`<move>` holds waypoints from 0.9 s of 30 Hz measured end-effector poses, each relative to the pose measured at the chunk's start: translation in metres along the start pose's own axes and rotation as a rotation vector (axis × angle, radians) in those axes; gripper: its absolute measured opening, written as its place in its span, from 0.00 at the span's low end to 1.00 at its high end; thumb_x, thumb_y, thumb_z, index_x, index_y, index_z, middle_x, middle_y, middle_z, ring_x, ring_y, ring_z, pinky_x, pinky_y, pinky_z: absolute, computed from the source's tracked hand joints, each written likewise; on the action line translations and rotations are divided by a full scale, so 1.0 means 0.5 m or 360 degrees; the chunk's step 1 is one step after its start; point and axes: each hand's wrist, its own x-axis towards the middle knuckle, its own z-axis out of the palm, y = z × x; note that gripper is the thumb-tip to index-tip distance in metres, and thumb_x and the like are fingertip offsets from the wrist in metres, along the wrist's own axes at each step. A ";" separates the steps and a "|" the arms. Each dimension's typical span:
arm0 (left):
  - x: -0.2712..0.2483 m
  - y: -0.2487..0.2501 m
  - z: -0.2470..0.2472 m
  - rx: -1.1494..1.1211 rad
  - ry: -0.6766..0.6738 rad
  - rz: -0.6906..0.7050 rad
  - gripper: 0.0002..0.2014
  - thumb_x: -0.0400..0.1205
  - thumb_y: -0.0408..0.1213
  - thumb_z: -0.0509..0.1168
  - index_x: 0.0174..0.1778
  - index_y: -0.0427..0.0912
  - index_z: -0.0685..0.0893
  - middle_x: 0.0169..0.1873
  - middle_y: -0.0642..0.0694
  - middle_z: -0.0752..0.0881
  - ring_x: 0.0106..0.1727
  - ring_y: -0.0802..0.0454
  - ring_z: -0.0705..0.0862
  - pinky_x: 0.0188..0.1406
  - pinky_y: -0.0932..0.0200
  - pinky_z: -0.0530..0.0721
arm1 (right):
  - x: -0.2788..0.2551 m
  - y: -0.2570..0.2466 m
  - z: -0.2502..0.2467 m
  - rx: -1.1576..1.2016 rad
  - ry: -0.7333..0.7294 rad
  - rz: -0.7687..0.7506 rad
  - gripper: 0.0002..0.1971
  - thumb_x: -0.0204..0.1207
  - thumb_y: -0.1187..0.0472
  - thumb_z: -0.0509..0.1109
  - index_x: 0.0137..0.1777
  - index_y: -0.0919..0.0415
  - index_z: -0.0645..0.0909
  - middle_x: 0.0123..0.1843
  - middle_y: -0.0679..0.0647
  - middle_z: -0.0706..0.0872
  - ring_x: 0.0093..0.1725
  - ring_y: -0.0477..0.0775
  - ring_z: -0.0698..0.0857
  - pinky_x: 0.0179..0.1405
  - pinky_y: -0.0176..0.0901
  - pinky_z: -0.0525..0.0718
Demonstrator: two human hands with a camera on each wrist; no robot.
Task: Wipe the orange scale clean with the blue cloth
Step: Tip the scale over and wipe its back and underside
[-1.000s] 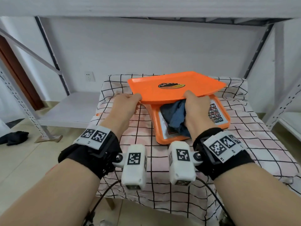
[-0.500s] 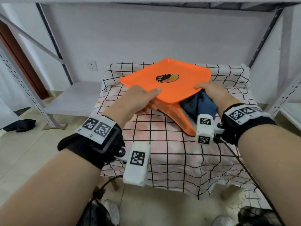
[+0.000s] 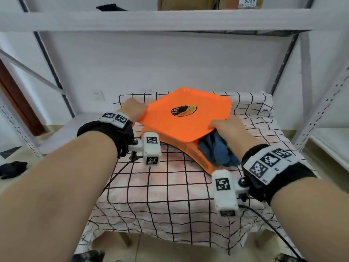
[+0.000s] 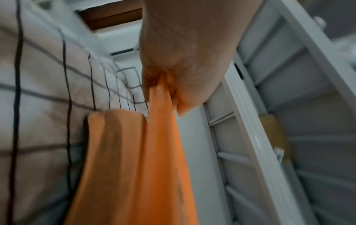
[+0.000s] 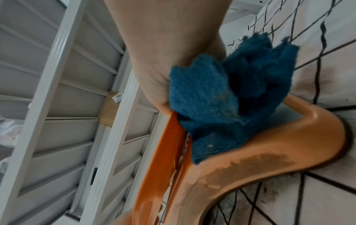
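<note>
Left hand (image 3: 134, 109): grips orange scale (image 3: 186, 118) at the pan's left edge. Right hand (image 3: 227, 129): bunches blue cloth (image 3: 217, 151) under the pan's near-right corner, against the base. Scale sits on the checked worktop (image 3: 170, 195), front end nearest the right hand.

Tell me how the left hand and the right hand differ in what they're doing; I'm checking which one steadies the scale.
The left hand pinches the far left edge of the orange scale pan bare; the right hand grips the near right edge with the blue cloth bunched under it. The left sits farther from the camera. Both hold the pan's rim.
</note>
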 end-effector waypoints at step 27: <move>-0.141 -0.047 0.049 -0.1265 0.0067 -0.0226 0.07 0.76 0.30 0.62 0.33 0.42 0.73 0.29 0.46 0.73 0.31 0.51 0.72 0.34 0.58 0.75 | 0.021 -0.006 -0.088 -0.0269 -0.0076 -0.0064 0.18 0.82 0.51 0.62 0.33 0.59 0.71 0.26 0.53 0.69 0.25 0.51 0.69 0.22 0.39 0.66</move>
